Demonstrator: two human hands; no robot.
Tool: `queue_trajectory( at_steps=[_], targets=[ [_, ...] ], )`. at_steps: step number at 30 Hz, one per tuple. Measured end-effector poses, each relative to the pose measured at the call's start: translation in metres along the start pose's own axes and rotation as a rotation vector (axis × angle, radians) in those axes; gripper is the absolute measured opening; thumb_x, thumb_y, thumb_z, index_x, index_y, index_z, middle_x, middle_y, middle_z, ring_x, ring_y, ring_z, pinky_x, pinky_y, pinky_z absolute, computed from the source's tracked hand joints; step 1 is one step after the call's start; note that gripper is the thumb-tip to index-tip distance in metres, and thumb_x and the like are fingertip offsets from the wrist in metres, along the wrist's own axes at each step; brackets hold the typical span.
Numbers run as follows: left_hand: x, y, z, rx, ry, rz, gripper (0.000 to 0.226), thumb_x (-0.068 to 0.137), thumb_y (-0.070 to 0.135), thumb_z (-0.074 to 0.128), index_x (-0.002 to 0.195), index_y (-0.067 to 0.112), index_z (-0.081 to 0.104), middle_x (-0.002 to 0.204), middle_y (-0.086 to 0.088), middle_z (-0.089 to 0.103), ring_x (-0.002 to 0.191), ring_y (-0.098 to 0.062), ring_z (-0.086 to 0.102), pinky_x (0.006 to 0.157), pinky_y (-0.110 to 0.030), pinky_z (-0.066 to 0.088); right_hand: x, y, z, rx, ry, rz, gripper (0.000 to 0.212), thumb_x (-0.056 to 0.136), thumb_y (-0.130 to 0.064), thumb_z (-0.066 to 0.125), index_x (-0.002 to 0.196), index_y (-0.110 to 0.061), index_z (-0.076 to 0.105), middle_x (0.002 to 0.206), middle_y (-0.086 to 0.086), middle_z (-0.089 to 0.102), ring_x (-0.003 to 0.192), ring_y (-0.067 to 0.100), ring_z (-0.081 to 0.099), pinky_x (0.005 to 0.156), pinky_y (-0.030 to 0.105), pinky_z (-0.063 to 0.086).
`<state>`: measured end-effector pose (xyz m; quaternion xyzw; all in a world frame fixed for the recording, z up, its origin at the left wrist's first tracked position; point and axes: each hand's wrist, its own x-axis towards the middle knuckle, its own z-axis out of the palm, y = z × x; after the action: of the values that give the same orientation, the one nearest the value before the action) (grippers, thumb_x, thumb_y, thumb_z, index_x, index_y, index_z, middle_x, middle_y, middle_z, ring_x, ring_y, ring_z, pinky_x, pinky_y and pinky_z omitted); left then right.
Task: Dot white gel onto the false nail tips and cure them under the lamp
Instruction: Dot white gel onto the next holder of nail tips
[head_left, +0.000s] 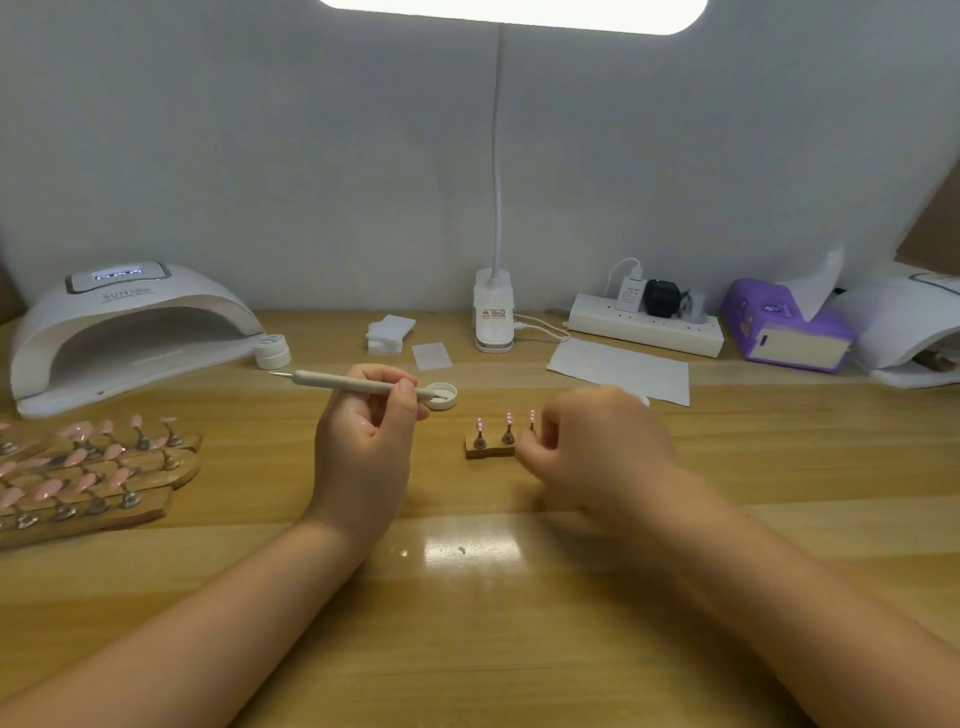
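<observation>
Our two forearms come in from the bottom edge over the wooden table (467, 649). We hold the dotting tool (358, 386) in our left hand (363, 447): the thumb and curled fingers pinch its pale handle near one end, and this end lies over the small white lid (441, 396), which we think holds the gel. The thin metal point at the other end looks toward the curing lamp (130, 332) at the far left.

Our right hand (597, 447) is blurred. Its fingers are curled at the right end of the small wooden stand (488, 449), and it seems they pinch it, but we cannot tell this for sure. On the stand we see three pink nail tips (508, 419) on upright pegs; the third is just beside our fingers.

What could go wrong from here? If the right hand slips or pushes, the stand may tilt and a tip may fall from its peg. A finger so near the third tip could smear fresh gel on it. If we take too much gel, the dot can spread or drip on the table. The free point may also touch the white jar (272, 349) beside the lamp when we turn the tool. More stands with pink tips (93, 467) lie at the left, well apart, and our left arm could brush them on the way to the lamp.
</observation>
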<state>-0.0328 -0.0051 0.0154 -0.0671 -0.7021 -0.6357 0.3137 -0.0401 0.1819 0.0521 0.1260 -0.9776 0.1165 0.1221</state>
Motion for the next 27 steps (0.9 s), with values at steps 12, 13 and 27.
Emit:
queue_trajectory(
  at_steps=[12,13,27],
  targets=[
    [-0.002,0.003,-0.001,0.015,0.003,-0.032,0.015,0.098,0.016,0.051,0.088,0.025,0.058,0.075,0.015,0.069,0.074,-0.001,0.065,0.069,-0.012,0.05,0.02,0.088,-0.012,0.247,-0.424,0.205,0.047,0.083,-0.042,0.07,0.127,-0.03,0.057,0.07,0.001,0.069,0.049,0.01,0.063,0.048,0.02,0.049],
    [-0.002,0.003,-0.001,0.002,0.012,-0.043,0.015,0.098,0.016,0.051,0.088,0.024,0.058,0.074,0.015,0.069,0.074,-0.001,0.065,0.069,-0.012,0.05,0.02,0.091,-0.007,0.232,-0.417,0.186,0.049,0.086,-0.043,0.065,0.132,-0.035,0.051,0.072,0.0,0.068,0.049,0.01,0.062,0.048,0.02,0.048],
    [-0.001,0.005,-0.002,-0.052,0.095,-0.172,0.012,0.097,0.018,0.053,0.088,0.022,0.06,0.069,0.011,0.069,0.068,-0.001,0.064,0.067,-0.018,0.049,0.013,0.086,0.001,0.391,-0.291,-0.048,0.047,0.046,-0.074,0.067,0.082,-0.044,0.069,0.072,-0.007,0.063,0.066,0.007,0.057,0.06,0.026,0.047]
  ],
)
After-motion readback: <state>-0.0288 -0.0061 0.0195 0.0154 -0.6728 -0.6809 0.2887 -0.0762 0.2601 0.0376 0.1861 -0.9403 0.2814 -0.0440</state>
